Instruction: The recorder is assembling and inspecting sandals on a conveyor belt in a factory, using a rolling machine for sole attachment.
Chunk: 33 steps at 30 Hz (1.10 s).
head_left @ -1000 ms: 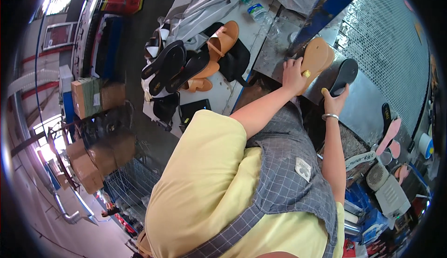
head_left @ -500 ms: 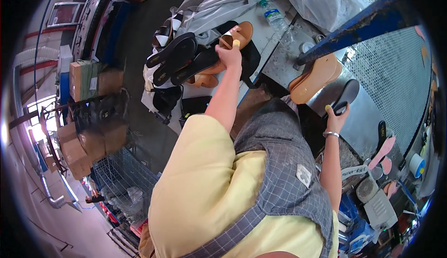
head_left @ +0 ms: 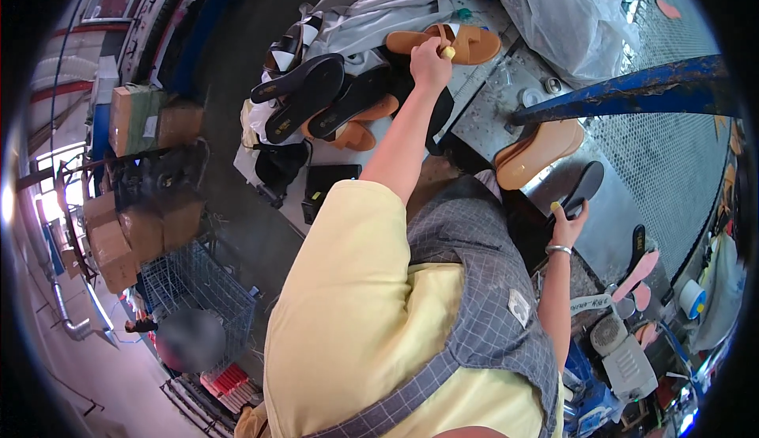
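While a metal worktop [head_left: 613,220] stretches right of centre, a bulky clear plastic bag [head_left: 557,11] slumps at the upper right and stacked tan soles [head_left: 530,165] lie lower in the frame. Well apart, the left hand [head_left: 431,65] clasps a tan sandal [head_left: 478,45] at upper centre, and the right hand [head_left: 568,223] grips a slim black sole [head_left: 587,180] at middle right.

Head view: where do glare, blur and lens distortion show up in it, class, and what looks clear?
Head view, left: glare whitens the window; head view, lower left: a round blurred patch covers part of the wire cart; head view, right: the edge of the mesh bows; head view, upper middle: the left hand and tan sandal look fairly clear.
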Each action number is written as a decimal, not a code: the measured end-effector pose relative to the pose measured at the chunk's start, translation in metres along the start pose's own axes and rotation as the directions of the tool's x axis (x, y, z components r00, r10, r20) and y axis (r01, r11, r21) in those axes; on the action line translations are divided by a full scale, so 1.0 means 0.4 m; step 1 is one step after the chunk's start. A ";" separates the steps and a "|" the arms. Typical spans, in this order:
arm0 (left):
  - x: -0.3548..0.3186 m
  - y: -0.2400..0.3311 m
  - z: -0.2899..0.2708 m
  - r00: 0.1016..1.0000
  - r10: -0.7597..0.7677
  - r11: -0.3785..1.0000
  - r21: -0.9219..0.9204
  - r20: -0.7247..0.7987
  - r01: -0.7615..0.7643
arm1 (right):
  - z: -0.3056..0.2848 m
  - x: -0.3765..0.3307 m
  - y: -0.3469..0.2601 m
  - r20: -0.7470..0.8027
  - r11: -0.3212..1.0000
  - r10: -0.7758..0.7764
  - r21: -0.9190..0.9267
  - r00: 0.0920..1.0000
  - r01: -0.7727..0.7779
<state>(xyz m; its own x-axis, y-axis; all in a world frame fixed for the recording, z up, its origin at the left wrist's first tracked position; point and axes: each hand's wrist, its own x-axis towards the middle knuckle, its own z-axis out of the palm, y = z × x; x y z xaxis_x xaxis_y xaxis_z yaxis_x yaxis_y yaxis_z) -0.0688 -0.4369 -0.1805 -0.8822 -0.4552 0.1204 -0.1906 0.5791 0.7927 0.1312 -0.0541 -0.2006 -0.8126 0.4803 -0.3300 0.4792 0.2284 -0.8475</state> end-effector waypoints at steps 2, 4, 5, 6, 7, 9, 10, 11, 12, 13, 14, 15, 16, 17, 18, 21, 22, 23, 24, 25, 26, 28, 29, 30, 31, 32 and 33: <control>0.003 -0.034 0.014 0.998 -0.055 0.993 0.110 0.017 0.052 | 0.001 0.003 0.007 0.000 1.000 0.009 0.018 1.000 -0.009; 0.009 -0.059 0.024 0.999 -0.026 0.999 0.029 0.020 0.026 | 0.003 0.003 0.007 0.004 0.995 0.046 0.083 0.999 -0.046; 0.011 -0.067 0.028 1.000 0.013 1.000 0.028 0.012 -0.014 | 0.003 0.002 0.006 0.012 0.997 0.030 0.076 0.999 -0.031; 0.016 -0.073 0.031 0.999 0.054 0.998 0.028 0.001 -0.054 | 0.005 0.001 0.003 0.011 0.997 0.030 0.073 0.999 -0.031; 0.023 -0.075 0.034 0.995 0.099 0.995 -0.008 0.001 -0.099 | 0.005 0.000 -0.001 0.009 0.997 0.031 0.070 0.999 -0.031; 0.042 -0.074 0.035 0.984 0.179 0.981 -0.079 -0.001 -0.178 | 0.009 -0.005 -0.012 0.023 0.996 0.045 0.071 0.999 -0.047; 0.048 -0.072 0.035 0.974 0.228 0.973 -0.045 -0.022 -0.228 | 0.010 -0.009 -0.018 0.014 0.995 0.077 0.067 0.997 -0.078; 0.061 -0.070 0.034 0.964 0.264 0.964 -0.012 -0.030 -0.265 | 0.010 -0.012 -0.024 0.026 0.995 0.059 0.073 0.998 -0.061; 0.069 -0.067 0.035 0.945 0.320 0.947 0.017 -0.060 -0.320 | 0.013 -0.016 -0.031 0.024 0.995 0.063 0.078 0.998 -0.065; 0.074 -0.067 0.030 0.966 0.255 0.967 0.014 0.045 -0.255 | 0.016 -0.020 -0.037 0.013 0.994 0.079 0.075 0.997 -0.080; 0.071 -0.063 0.034 0.973 0.217 0.972 0.076 0.075 -0.222 | 0.018 -0.024 -0.044 0.026 0.993 0.070 0.092 0.997 -0.072; 0.056 -0.063 0.032 0.976 0.209 0.968 0.128 0.063 -0.216 | 0.023 -0.028 -0.050 0.031 0.992 0.073 0.101 0.997 -0.075; 0.038 -0.062 0.031 0.983 0.167 0.966 0.190 0.075 -0.178 | 0.024 -0.031 -0.056 0.038 0.990 0.089 0.105 0.995 -0.092; 0.019 -0.061 0.030 0.981 0.135 0.979 0.134 0.137 -0.153 | 0.029 -0.032 -0.062 0.023 0.993 0.061 0.102 0.998 -0.063; -0.018 -0.059 0.031 0.979 0.186 0.967 0.162 0.086 -0.198 | 0.031 -0.032 -0.068 0.039 0.992 0.043 0.119 0.998 -0.047; -0.146 -0.051 0.030 0.975 0.222 0.960 0.173 0.013 -0.221 | 0.031 -0.031 -0.084 0.065 0.989 0.075 0.126 0.995 -0.082; -0.191 -0.048 0.025 0.977 0.213 0.965 0.156 0.015 -0.213 | 0.032 -0.030 -0.090 0.071 0.988 0.085 0.121 0.994 -0.093; -0.234 -0.043 0.019 0.974 0.224 0.962 0.156 0.022 -0.225 | 0.034 -0.030 -0.095 0.065 0.990 0.095 0.102 0.993 -0.101; -0.273 -0.038 0.011 0.972 0.235 0.959 0.157 0.027 -0.236 | 0.037 -0.030 -0.102 0.070 0.988 0.068 0.133 0.995 -0.077; -0.309 -0.032 0.001 0.968 0.242 0.958 0.143 0.066 -0.250 | 0.042 -0.029 -0.109 0.063 0.987 0.040 0.153 0.997 -0.049; -0.344 -0.025 -0.010 0.963 0.250 0.956 0.129 0.105 -0.262 | 0.048 -0.030 -0.117 0.037 0.987 0.044 0.150 0.998 -0.049; -0.403 -0.012 -0.031 0.945 0.274 0.948 0.115 0.180 -0.297 | 0.055 -0.032 -0.134 0.055 0.986 0.009 0.167 0.998 -0.018; -0.429 -0.006 -0.039 0.932 0.291 0.940 0.116 0.215 -0.320 | 0.059 -0.034 -0.142 0.038 0.990 0.023 0.140 0.999 -0.028; -0.447 -0.001 -0.045 0.918 0.309 0.932 0.115 0.249 -0.344 | 0.062 -0.035 -0.148 0.059 0.986 0.017 0.165 0.998 -0.026; -0.460 0.003 -0.047 0.909 0.312 0.935 0.083 0.277 -0.346 | 0.065 -0.036 -0.152 0.062 0.986 0.028 0.165 0.998 -0.038; -0.472 0.007 -0.048 0.899 0.315 0.937 0.049 0.305 -0.345 | 0.065 -0.035 -0.155 0.062 0.986 0.043 0.159 0.997 -0.052; -0.478 0.011 -0.047 0.888 0.319 0.939 0.016 0.331 -0.343 | 0.066 -0.034 -0.154 0.042 0.985 0.022 0.173 0.999 -0.029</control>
<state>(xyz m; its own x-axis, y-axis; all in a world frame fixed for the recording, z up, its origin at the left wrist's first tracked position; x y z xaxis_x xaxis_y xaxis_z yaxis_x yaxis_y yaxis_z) 0.1073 -0.3602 -0.1889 -0.9867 0.0043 0.1625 0.1173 0.7107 0.6937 0.1040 -0.0972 -0.1547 -0.8153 0.4488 -0.3659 0.4381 0.0649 -0.8966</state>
